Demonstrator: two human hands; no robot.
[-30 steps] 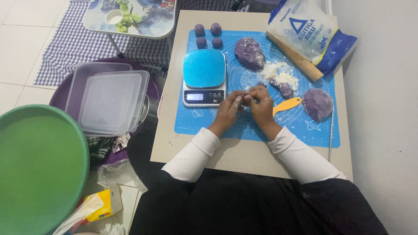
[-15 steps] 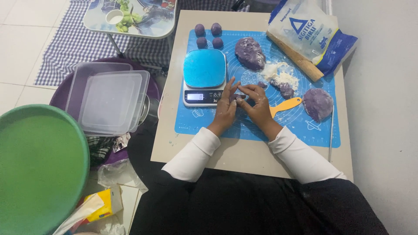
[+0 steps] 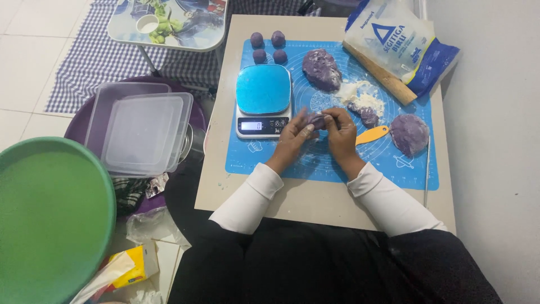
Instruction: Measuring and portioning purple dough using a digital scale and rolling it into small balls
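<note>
Blue-topped kitchen scale (image 3: pixel 262 98) sitting on the blue mat (image 3: pixel 292 163), display lit. Four purple balls (image 3: pixel 268 47) lying at the mat's far edge. Flour bag (image 3: pixel 402 42) leaning against a wooden rolling pin (image 3: pixel 379 76). Orange scraper (image 3: pixel 371 135) resting near a flattened purple lump (image 3: pixel 409 134). Clear lidded containers (image 3: pixel 140 132) stacking left of the desk (image 3: pixel 292 205); green round tray (image 3: pixel 48 217) showing nearest.

Matt blue silicone mat (image 3: pixel 292 163), glossy plastic scale (image 3: pixel 262 100), soft purple dough (image 3: pixel 322 68).
</note>
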